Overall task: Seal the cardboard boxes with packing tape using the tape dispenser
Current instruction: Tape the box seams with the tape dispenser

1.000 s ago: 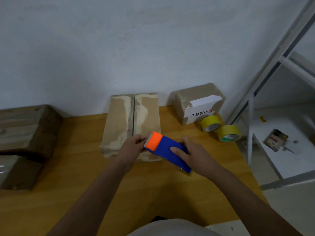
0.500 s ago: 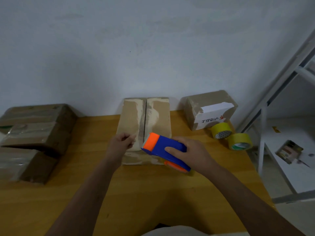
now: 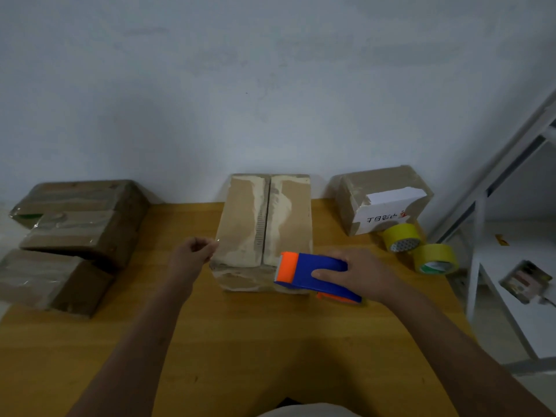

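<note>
Head camera view, looking down at a wooden counter (image 3: 240, 341) against a pale wall. A cardboard box (image 3: 264, 224) sits in the middle, its two top flaps closed with the centre seam running away from the viewer. The right hand (image 3: 358, 273) grips a blue and orange tape dispenser (image 3: 313, 273), fingers curled around its blue body, with the orange end resting at the near right corner of the box top. The left hand (image 3: 192, 254) is just beside the box's near left edge, its fingers curled together; a faint glint at the fingertips may be clear tape, but whether it pinches anything cannot be told. Both bare forearms reach in from the bottom of the frame.

To the right, near the wall, stands a smaller box with a white label (image 3: 382, 200). Just in front of it lie two yellow tape rolls (image 3: 421, 248), touching each other. At the left edge of the counter is a stack of taped cardboard boxes (image 3: 72, 236). A white metal shelf frame (image 3: 493, 182) stands beyond the counter's right side.
</note>
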A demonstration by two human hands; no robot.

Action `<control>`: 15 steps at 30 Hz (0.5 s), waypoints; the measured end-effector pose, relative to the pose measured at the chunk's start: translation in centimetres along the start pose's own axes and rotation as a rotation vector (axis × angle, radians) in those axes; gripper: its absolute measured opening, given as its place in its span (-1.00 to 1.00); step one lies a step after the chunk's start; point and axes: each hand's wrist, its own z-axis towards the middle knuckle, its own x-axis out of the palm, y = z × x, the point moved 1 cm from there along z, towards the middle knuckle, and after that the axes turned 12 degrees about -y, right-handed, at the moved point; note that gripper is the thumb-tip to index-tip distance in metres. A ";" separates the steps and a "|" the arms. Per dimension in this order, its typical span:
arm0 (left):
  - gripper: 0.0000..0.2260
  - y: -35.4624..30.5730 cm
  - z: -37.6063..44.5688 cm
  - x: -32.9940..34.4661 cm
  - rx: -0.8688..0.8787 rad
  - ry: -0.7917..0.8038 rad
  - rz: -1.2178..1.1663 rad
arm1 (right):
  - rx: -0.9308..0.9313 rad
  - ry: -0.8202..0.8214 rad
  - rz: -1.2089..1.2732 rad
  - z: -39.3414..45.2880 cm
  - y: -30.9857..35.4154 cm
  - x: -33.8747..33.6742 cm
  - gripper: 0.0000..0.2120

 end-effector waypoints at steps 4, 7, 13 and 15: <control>-0.86 0.4 0.0 0.7 0.001 -0.052 -0.005 | 0.014 -0.010 0.031 -0.1 -0.1 -0.3 -0.67; -0.90 0.8 0.5 0.7 0.012 -0.067 -0.008 | -0.002 0.012 0.058 0.0 0.1 -1.0 -0.65; -0.89 1.6 1.5 -0.5 0.019 -0.105 0.043 | -0.018 0.048 0.078 0.2 0.4 -0.8 -0.62; -0.88 2.1 2.2 -2.2 0.010 -0.188 0.086 | -0.012 0.074 0.048 0.3 0.2 -0.9 -0.63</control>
